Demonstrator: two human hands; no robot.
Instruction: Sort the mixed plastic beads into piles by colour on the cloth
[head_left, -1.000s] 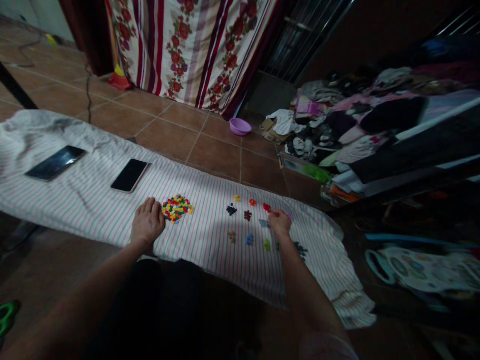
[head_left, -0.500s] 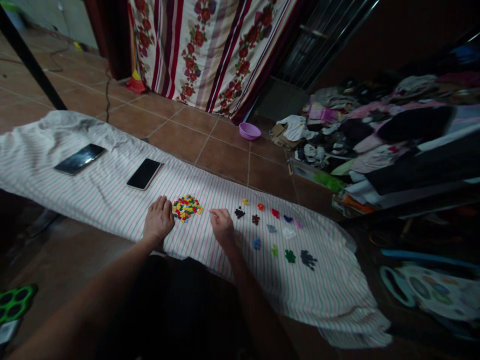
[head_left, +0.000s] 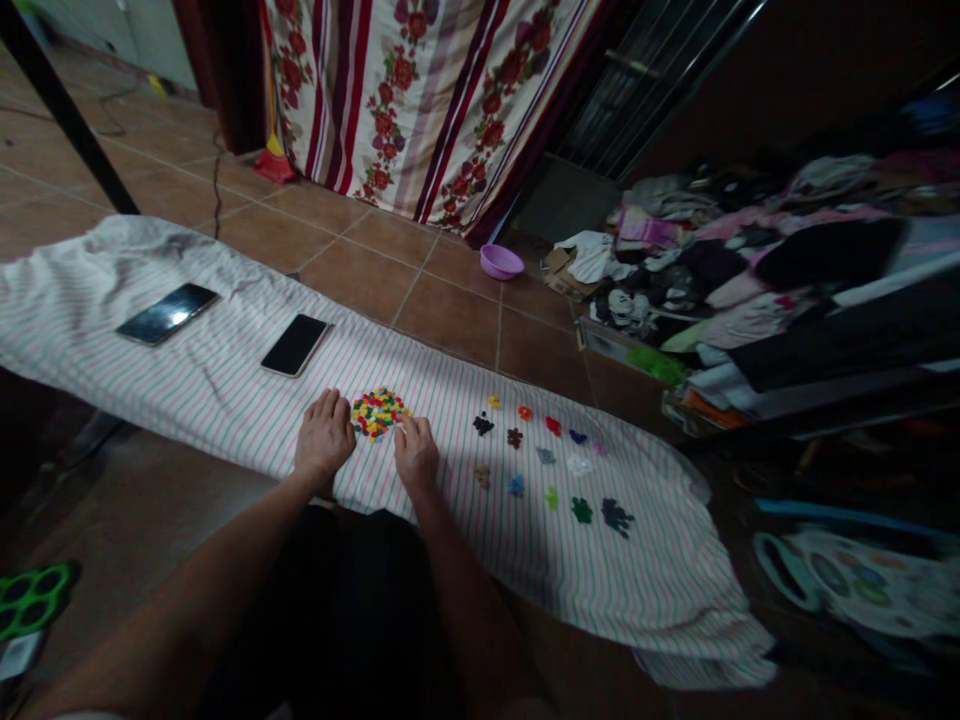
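A mixed pile of small red, yellow and green pieces [head_left: 377, 412] lies on the striped cloth [head_left: 450, 530]. My left hand [head_left: 326, 432] rests flat at the pile's left edge, fingers stretched out. At its right edge my right hand [head_left: 415, 450] has its fingers pinched together; what they hold, if anything, is too small to name. Farther right are small single-colour heaps, among them black [head_left: 483, 424], yellow [head_left: 493, 402], red [head_left: 553, 427], tan [head_left: 481, 476], blue [head_left: 516, 486], green [head_left: 581, 510] and dark grey [head_left: 617, 517].
Two phones, one dark [head_left: 296, 345] and one reflecting light [head_left: 168, 313], lie on the cloth to the left. Beyond it are a purple basin [head_left: 501, 262], a floral curtain [head_left: 450, 100] and piled clothes [head_left: 720, 250].
My right hand has moved left to the mixed pile, uncovering the tan heap. My left hand stays beside the pile. The view has shifted slightly.
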